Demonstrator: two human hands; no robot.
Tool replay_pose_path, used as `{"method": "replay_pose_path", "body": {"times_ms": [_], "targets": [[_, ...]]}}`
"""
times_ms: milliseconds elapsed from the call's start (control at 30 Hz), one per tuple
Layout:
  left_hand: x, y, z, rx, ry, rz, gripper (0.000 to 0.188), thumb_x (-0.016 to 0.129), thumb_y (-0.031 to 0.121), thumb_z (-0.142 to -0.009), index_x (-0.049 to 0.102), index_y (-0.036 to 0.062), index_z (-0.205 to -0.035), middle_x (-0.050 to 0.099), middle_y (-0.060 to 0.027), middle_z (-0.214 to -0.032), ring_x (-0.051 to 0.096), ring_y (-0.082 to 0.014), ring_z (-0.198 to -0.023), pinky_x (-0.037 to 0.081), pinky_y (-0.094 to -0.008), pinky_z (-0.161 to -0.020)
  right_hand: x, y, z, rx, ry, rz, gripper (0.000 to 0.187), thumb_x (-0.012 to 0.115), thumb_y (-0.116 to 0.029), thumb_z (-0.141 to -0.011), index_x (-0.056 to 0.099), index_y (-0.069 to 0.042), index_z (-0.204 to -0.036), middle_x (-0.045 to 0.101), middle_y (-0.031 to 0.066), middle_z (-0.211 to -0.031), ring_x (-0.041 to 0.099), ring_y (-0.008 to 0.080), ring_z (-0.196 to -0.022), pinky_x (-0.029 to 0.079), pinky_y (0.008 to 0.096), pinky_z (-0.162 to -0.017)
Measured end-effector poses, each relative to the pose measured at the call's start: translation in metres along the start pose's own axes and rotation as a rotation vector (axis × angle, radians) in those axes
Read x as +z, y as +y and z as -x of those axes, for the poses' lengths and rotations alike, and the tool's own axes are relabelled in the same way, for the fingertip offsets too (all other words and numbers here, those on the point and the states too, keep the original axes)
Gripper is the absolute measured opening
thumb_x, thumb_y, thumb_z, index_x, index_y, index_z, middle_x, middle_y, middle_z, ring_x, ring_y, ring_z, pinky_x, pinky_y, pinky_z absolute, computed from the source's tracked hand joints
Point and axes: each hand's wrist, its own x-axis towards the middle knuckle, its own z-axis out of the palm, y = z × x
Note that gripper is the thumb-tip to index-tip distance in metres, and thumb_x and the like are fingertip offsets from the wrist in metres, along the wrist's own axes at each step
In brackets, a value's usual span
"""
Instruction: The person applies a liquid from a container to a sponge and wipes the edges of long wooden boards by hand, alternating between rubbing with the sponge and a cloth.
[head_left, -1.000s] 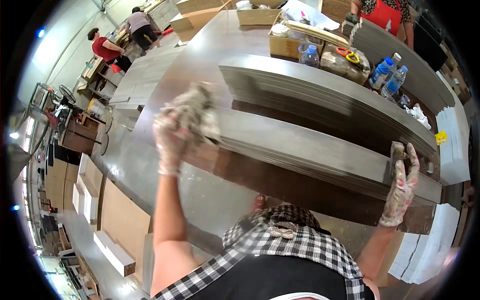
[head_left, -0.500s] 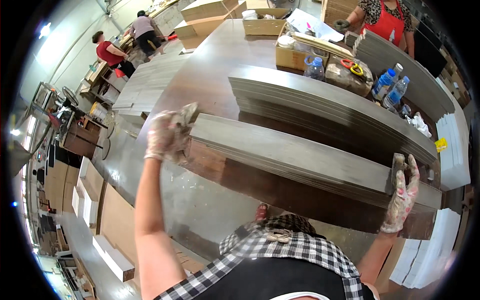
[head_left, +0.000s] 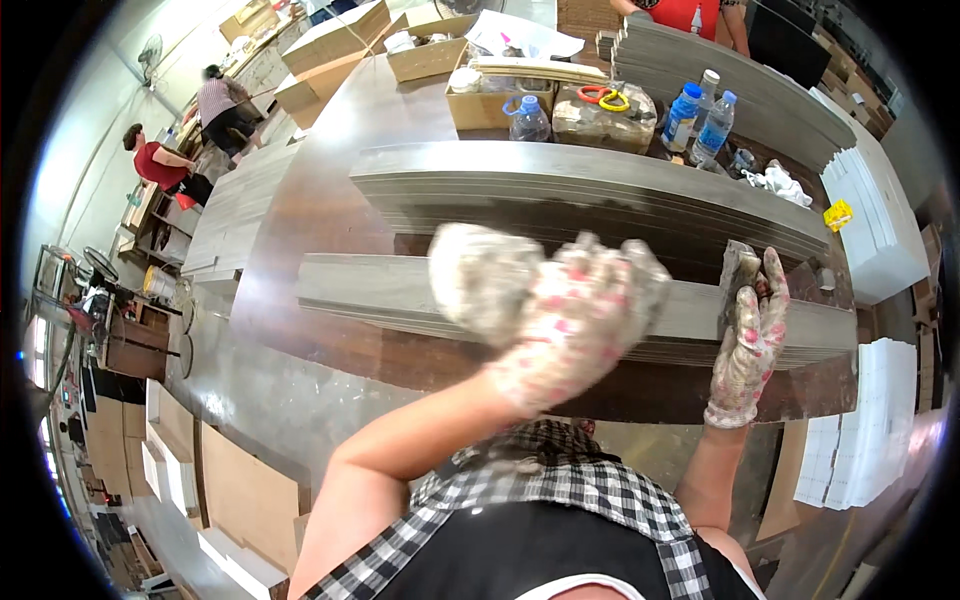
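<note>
A whitish crumpled rag (head_left: 480, 280) is bunched in my left hand (head_left: 570, 325), which wears a pale glove with pink spots and is smeared by motion. It is over the middle of the near stack of long grey boards (head_left: 370, 280). My right hand (head_left: 748, 355), in a like glove, is by the right end of that stack. It grips a small dark grey block (head_left: 738, 270) against the boards, with one finger stretched out beyond it. A second stack of grey boards (head_left: 560, 175) lies just behind, parallel to the near one.
Past the boards stand bottles (head_left: 713, 130), a taped block with red-and-yellow scissors (head_left: 605, 112) and open cartons (head_left: 428, 62). More boards (head_left: 730, 80) line the far right. White panels (head_left: 870, 225) are stacked on the right. A person in a red apron (head_left: 685, 15) stands across the table.
My left hand has swept right with the rag, from the near stack's left end to its middle. My right hand stays by the right end. The view has shifted.
</note>
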Motion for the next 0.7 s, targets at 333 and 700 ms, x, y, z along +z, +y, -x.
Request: {"method": "replay_pose_path", "body": {"times_ms": [333,700], "targets": [[0.015,0.001,-0.008,-0.598,0.374,1.689,0.075,0.061,-0.006,-0.092,0.024,0.0033,-0.157,0.046,-0.0128,-0.137,0.049,-0.0205,-0.123,0.041,-0.0335,-0.108,0.055,-0.023,0.015,-0.465,-0.018,0.493,0.061,0.056,-0.005,-0.096,0.034,-0.004,-0.153,0.033,0.0111,-0.159,0.042,0.0236,-0.135,0.036,0.0384,-0.114],[0.032,-0.11,0.081,-0.517,0.218,0.568,0.058,0.062,-0.003,-0.082,0.056,0.0058,-0.139,0.06,-0.015,-0.072,0.059,-0.0344,-0.067,0.049,-0.0438,-0.067,0.129,0.019,0.046,-0.429,-0.479,1.028,0.066,0.065,-0.03,-0.093,0.04,-0.021,-0.153,0.055,0.0176,-0.135,0.057,0.0348,-0.118,0.039,0.0516,-0.105]]}}
